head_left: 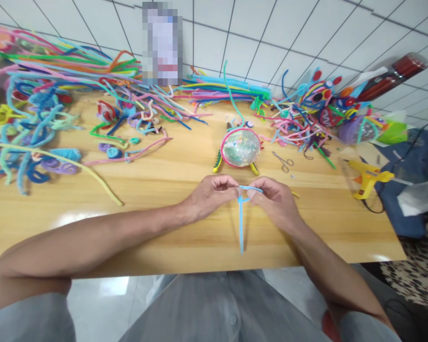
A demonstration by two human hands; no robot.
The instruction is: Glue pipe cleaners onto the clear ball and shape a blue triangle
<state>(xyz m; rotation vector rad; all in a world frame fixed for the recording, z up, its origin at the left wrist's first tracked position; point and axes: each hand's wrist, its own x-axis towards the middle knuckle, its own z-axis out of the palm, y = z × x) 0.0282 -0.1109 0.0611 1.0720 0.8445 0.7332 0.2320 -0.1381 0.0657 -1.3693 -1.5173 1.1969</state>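
A light blue pipe cleaner (pixel 241 228) is pinched between my two hands above the front of the wooden table. Its upper part is bent into a small loop, and a straight length hangs down. My left hand (pixel 217 192) grips it near the bend, thumb against fingers. On the other side, my right hand (pixel 273 197) pinches the looped part. Just beyond my hands sits a clear, rounded plastic piece (pixel 241 147) with a pink rim, and a green pipe cleaner (pixel 231 95) rises behind it. Green-and-yellow handled pliers (pixel 217 160) lie partly hidden under it.
Small scissors (pixel 284 162) and a yellow glue gun (pixel 369 178) lie to the right. Piles of coloured pipe cleaners (pixel 74 66) line the back and left. Decorated figures (pixel 319 97) and a red flask (pixel 395 76) stand at the back right, by the tiled wall (pixel 271 38).
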